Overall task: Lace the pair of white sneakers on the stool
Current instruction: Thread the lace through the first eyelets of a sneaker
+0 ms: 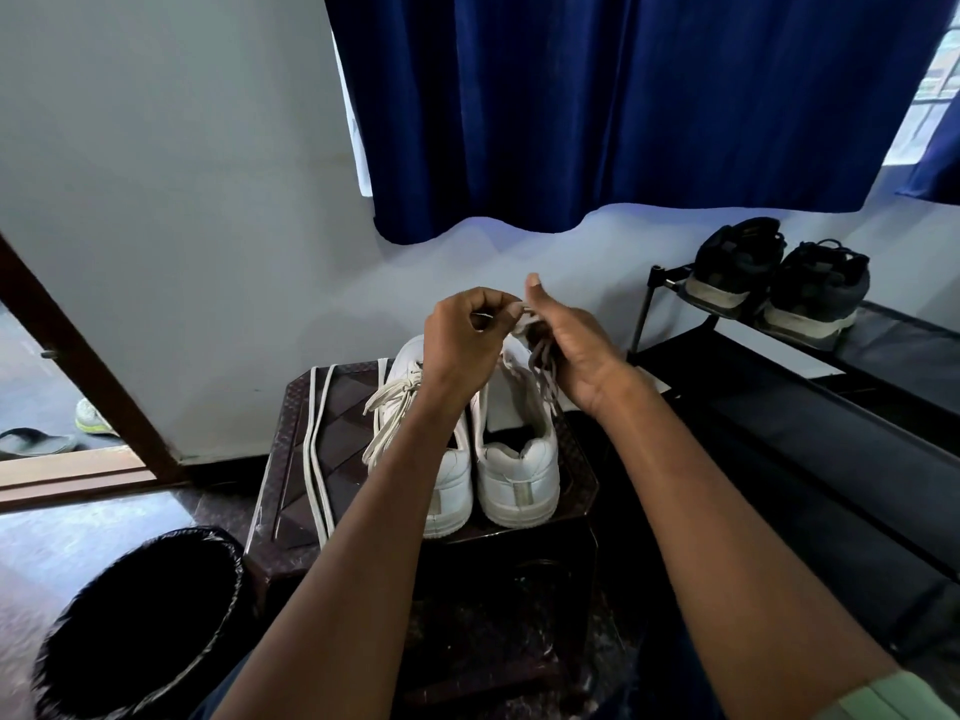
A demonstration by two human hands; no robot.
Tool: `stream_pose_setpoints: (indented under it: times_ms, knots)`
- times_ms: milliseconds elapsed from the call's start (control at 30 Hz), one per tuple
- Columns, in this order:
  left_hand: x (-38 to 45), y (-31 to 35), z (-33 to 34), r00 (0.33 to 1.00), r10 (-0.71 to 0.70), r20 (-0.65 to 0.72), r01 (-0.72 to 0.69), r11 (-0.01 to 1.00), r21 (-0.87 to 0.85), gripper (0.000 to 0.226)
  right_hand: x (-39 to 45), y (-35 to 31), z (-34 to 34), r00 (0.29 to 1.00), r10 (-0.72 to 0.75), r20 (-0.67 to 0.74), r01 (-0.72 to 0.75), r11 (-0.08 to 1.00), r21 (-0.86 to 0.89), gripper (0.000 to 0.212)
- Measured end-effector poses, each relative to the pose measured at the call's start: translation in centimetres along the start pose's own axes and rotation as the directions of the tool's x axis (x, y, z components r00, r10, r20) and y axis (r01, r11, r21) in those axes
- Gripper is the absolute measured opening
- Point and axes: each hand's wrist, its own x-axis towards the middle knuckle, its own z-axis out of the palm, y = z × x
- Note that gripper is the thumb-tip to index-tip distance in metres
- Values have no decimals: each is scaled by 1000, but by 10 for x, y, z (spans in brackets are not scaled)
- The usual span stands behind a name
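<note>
Blue curtain (613, 106) hangs above. Black shoe rack (810, 407) at right, dark shoes (779, 278) on top. Brown stool (296, 459) carries two white sneakers (514, 470), heels toward camera, spare lace (317, 449) lying beside them. Left hand (462, 340) pinches a lace (543, 366) end above right sneaker; right hand (571, 350), fingers curled, grips the same lace.

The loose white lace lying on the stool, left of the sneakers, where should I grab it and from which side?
Probably pinch the loose lace from above, mid-length on the stool, coming from the left. Its two strands lie flat and bare there, clear of the left sneaker.
</note>
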Motion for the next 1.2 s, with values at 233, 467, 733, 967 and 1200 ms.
stream_pose_setpoints:
  times_ms: [233, 467, 733, 967, 1200]
  knots:
    - [-5, -10, 3, 976, 1, 217, -55, 969, 241, 10, 37, 34, -20, 946, 165, -278, -37, 909, 415, 41]
    - [-4, -14, -6, 981, -130, 147, 61, 916, 398, 14, 48, 64, 1, 932, 257, -256, -98, 858, 505, 44]
    - [-5, -26, -24, 979, -146, 140, 68, 890, 451, 16, 53, 70, 27, 906, 302, -296, -121, 856, 503, 47]
    - [0, -34, -32, 976, -175, 128, 96, 877, 470, 17, 50, 65, 44, 934, 164, -318, -75, 959, 275, 44]
    - [3, -33, -31, 979, -144, 146, 63, 888, 455, 20, 61, 56, 15, 997, -76, -2, 39, 542, -839, 27]
